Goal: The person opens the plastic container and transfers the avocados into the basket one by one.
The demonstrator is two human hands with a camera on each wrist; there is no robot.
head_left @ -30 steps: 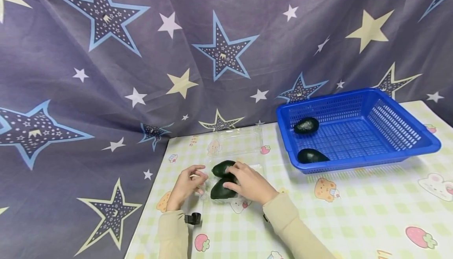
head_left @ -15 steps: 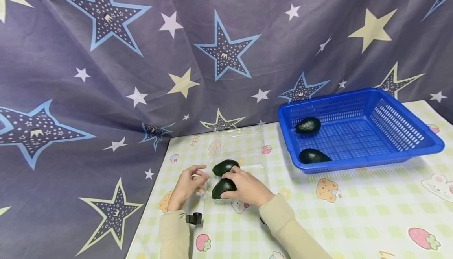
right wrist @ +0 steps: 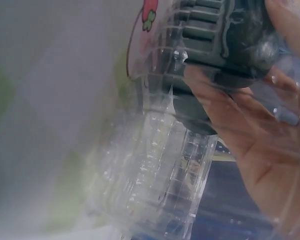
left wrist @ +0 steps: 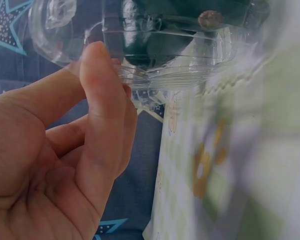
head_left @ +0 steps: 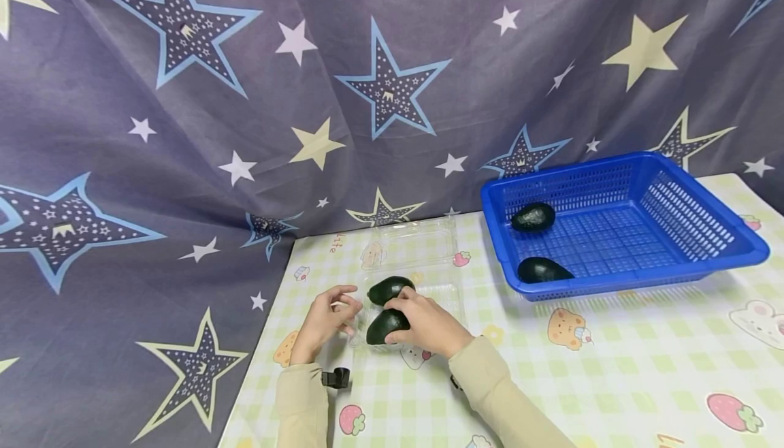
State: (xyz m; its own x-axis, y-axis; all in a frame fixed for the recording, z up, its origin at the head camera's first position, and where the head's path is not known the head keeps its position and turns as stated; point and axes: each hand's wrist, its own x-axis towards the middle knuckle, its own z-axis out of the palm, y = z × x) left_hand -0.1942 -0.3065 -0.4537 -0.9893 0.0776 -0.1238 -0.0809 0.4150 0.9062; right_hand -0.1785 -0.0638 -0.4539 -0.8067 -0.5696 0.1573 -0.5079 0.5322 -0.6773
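Two dark green avocados lie side by side in a clear plastic clamshell container (head_left: pixel 444 298). My right hand (head_left: pixel 429 322) grips the nearer avocado (head_left: pixel 382 327), fingers over its top and thumb on its near side. The farther avocado (head_left: pixel 387 289) lies just beyond those fingertips. At the container's left end, my left hand (head_left: pixel 327 318) pinches the clear wall with bent fingers. The left wrist view shows a fingertip (left wrist: pixel 96 52) against the plastic, with an avocado (left wrist: pixel 155 35) behind it. In the right wrist view, the container's wall partly veils my right hand (right wrist: pixel 255 135).
The container's open lid (head_left: pixel 416 244) lies toward the curtain. A blue basket (head_left: pixel 612 281) stands at the right, with one avocado (head_left: pixel 533 217) toward its back and another avocado (head_left: pixel 542 269) at its front wall. A checked cloth (head_left: pixel 612 380) covers the table.
The right hand has shifted from over both avocados onto the nearer one, uncovering more of the farther avocado. The left hand has stayed at the container's left end.
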